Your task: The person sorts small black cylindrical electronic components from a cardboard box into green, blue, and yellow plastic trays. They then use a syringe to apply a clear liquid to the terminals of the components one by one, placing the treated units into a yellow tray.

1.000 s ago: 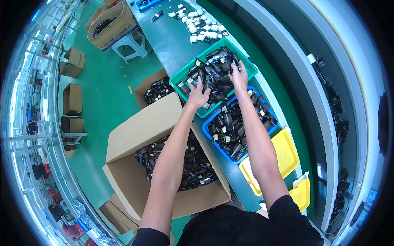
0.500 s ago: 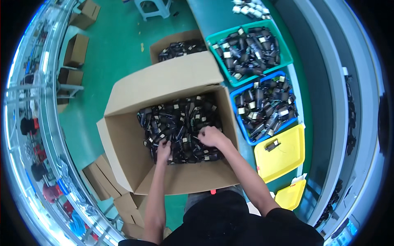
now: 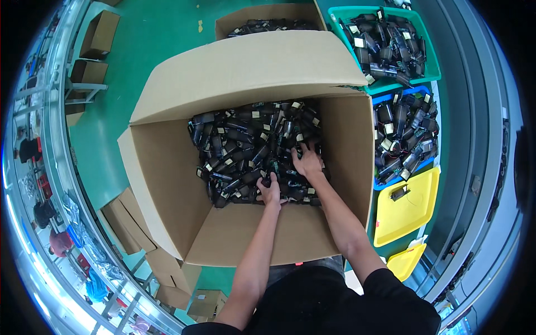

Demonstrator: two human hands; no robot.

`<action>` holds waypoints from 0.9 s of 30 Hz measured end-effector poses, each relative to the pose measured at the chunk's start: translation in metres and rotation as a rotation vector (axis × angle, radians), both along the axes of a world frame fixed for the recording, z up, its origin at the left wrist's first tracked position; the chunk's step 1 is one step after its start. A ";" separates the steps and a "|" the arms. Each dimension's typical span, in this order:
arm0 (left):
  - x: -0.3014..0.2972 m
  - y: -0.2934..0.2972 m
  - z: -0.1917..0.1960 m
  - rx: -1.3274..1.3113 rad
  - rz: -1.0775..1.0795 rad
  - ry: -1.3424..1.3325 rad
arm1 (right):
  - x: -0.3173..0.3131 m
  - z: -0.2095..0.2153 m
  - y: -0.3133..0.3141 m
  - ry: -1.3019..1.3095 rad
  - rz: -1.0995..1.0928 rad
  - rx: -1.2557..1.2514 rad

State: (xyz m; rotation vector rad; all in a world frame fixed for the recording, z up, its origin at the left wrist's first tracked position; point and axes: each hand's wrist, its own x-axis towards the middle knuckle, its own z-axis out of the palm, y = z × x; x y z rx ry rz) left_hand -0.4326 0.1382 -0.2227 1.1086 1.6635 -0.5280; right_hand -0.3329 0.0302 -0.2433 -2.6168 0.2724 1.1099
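Nearest the worker: an open brown corrugated-cardboard box [image 3: 167, 184], its wide far flap turned outward. Contents: small black parts with pale labels [image 3: 237, 148], heaped loosely inside. As I see it from here, the left hand [image 3: 271, 194] is at the near edge of the heap, thumb and fingers parted about a dark part; whether that part is pinched, I cannot tell. The right hand [image 3: 308, 163], slightly farther in and to the right, touches the heap with fingers spread. On the green counter [image 3: 399, 245] at right: a shallow yellow plastic tray [image 3: 407, 218] carrying one black part [image 3: 400, 193]; beyond it, a blue plastic bin [image 3: 416, 89], then a teal-green plastic bin [image 3: 431, 70], both heaped with similar parts. Past the box: a second brown cardboard box [image 3: 229, 22], also containing black parts.
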 end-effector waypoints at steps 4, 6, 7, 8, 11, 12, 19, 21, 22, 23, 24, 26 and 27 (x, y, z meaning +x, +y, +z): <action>0.010 -0.001 0.009 0.050 -0.009 0.045 | 0.010 -0.006 0.000 0.051 0.083 0.101; 0.008 0.001 0.009 0.055 -0.022 0.033 | 0.005 0.000 -0.003 0.118 0.118 0.121; 0.002 0.003 0.006 0.051 -0.019 0.010 | 0.003 0.004 -0.003 0.115 0.095 0.159; -0.003 0.004 0.003 0.047 -0.016 -0.012 | 0.000 0.008 -0.001 0.111 0.070 0.197; -0.009 0.003 -0.006 0.053 -0.003 -0.097 | 0.002 0.000 0.009 0.072 0.041 0.252; -0.012 0.003 -0.006 0.039 0.004 -0.115 | 0.000 0.000 0.013 0.064 0.034 0.257; -0.035 0.015 -0.008 -0.150 0.100 -0.302 | -0.038 0.023 0.025 0.146 0.052 0.323; -0.036 0.019 -0.005 -0.186 0.094 -0.399 | -0.038 0.029 0.030 0.160 0.032 0.374; -0.036 0.024 -0.002 -0.198 0.091 -0.418 | -0.038 0.034 0.033 0.156 0.018 0.387; -0.035 0.028 0.000 -0.209 0.089 -0.437 | -0.037 0.040 0.035 0.152 0.005 0.400; -0.031 0.032 0.003 -0.218 0.089 -0.463 | -0.033 0.046 0.039 0.141 -0.003 0.414; -0.021 0.030 0.033 -0.218 0.122 -0.437 | -0.029 0.058 0.043 0.100 -0.021 0.441; -0.016 0.030 0.053 -0.219 0.133 -0.424 | -0.028 0.066 0.044 0.077 -0.036 0.456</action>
